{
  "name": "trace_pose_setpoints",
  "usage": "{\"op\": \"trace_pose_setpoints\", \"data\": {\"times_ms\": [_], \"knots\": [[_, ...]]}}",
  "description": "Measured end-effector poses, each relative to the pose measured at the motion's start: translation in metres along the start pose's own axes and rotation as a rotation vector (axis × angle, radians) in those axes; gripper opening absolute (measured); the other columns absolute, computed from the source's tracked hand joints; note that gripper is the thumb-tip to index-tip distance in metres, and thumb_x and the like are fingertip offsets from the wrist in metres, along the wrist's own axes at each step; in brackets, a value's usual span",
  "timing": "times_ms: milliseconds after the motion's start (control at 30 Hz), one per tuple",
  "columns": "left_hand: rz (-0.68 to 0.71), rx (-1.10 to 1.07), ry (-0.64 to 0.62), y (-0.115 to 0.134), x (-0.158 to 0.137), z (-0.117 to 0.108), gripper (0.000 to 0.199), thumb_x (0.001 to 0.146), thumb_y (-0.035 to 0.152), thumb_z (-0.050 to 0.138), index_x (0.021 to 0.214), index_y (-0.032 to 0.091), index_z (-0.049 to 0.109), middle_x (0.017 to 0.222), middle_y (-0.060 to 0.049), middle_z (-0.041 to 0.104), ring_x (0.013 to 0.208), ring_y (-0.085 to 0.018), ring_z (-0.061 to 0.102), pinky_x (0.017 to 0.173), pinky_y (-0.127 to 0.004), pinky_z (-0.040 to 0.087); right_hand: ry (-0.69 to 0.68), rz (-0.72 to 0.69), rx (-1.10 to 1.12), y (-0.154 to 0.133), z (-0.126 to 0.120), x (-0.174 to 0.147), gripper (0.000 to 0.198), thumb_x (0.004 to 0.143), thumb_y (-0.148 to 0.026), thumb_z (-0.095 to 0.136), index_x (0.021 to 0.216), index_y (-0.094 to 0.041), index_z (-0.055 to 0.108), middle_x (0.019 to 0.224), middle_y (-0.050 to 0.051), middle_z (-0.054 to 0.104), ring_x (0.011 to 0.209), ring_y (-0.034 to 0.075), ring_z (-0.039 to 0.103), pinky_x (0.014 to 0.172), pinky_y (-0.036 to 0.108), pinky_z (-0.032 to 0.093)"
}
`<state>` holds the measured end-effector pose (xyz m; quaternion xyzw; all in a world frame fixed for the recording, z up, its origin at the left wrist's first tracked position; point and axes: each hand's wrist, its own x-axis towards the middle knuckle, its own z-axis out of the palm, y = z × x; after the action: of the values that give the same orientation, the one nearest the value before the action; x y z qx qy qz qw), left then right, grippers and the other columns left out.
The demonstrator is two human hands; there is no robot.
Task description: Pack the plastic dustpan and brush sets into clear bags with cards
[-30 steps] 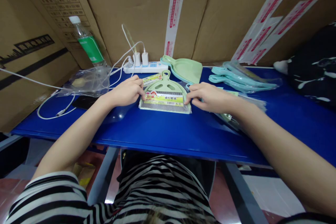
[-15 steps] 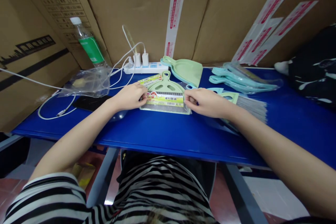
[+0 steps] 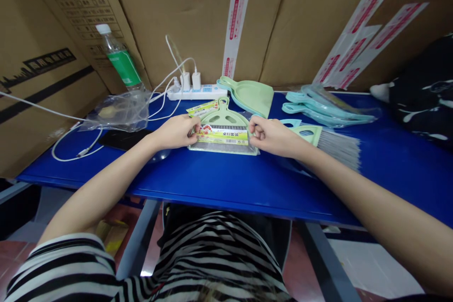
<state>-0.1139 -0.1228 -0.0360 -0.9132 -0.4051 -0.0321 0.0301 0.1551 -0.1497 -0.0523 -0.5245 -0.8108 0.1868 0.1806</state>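
A light green dustpan and brush set [image 3: 222, 115] lies flat before me, handle pointing away, with clear plastic around its lower part. Across its front runs a yellow and white printed label [image 3: 226, 135], text facing me. My left hand [image 3: 180, 131] is closed, thumb and fingers pinching at the set's left edge by the label's end. Closed likewise, my right hand [image 3: 271, 137] pinches at the right edge. Whether the fingertips grip plastic, label or pan rim is hard to see. Another printed label [image 3: 204, 107] lies behind my left hand.
Stacked green and blue dustpans [image 3: 253, 94] lie at the back. Bagged blue dustpans [image 3: 322, 106] and grey-bristled brushes [image 3: 339, 148] are on the right. To the left are a power strip [image 3: 207, 92], cables, a plastic bag [image 3: 123, 111], a black phone [image 3: 122, 139] and a bottle [image 3: 122, 61].
The label has shifted slightly toward me and its print is clearer. The set's front edge sits a little nearer. Both hands stay at its sides, with fingers slightly shifted.
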Motion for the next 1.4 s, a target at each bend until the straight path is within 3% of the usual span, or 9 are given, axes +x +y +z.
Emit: {"op": "trace_pose_setpoints", "data": {"times_ms": [433, 767, 1133, 1400], "knots": [[0.023, 0.028, -0.051, 0.007, -0.003, -0.006, 0.003, 0.075, 0.016, 0.053, 0.074, 0.019, 0.054, 0.063, 0.001, 0.054, 0.062, -0.015, 0.053, 0.058, -0.025, 0.037, -0.049, -0.127, 0.034, 0.008, -0.002, -0.001, 0.021, 0.065, -0.014, 0.047, 0.072, -0.027, 0.032, 0.047, -0.012, 0.037, 0.046, 0.012, 0.037, 0.054, 0.027, 0.030], [0.168, 0.048, -0.014, 0.005, -0.004, -0.006, 0.011, 0.079, 0.023, 0.050, 0.069, 0.020, 0.049, 0.059, 0.000, 0.054, 0.055, -0.014, 0.050, 0.055, -0.027, 0.036, -0.119, -0.040, 0.003, 0.001, -0.011, -0.001, 0.016, 0.075, -0.012, 0.044, 0.071, -0.026, 0.039, 0.048, -0.009, 0.043, 0.047, 0.013, 0.040, 0.055, 0.028, 0.032], [0.253, -0.034, 0.020, 0.002, -0.003, -0.002, 0.021, 0.088, 0.024, 0.042, 0.067, 0.021, 0.044, 0.054, 0.002, 0.049, 0.049, -0.013, 0.045, 0.052, -0.027, 0.033, -0.063, 0.017, -0.018, 0.002, -0.012, -0.003, 0.005, 0.083, -0.020, 0.045, 0.085, -0.024, 0.047, 0.049, -0.008, 0.046, 0.046, 0.014, 0.041, 0.054, 0.030, 0.032], [0.235, -0.037, -0.017, 0.005, -0.004, -0.005, 0.021, 0.091, 0.025, 0.043, 0.073, 0.019, 0.052, 0.055, 0.002, 0.051, 0.050, -0.015, 0.048, 0.053, -0.027, 0.033, -0.066, -0.010, -0.043, 0.005, -0.013, -0.003, 0.034, 0.089, -0.038, 0.043, 0.111, -0.018, 0.060, 0.054, -0.004, 0.051, 0.050, 0.016, 0.046, 0.055, 0.031, 0.035]]}}
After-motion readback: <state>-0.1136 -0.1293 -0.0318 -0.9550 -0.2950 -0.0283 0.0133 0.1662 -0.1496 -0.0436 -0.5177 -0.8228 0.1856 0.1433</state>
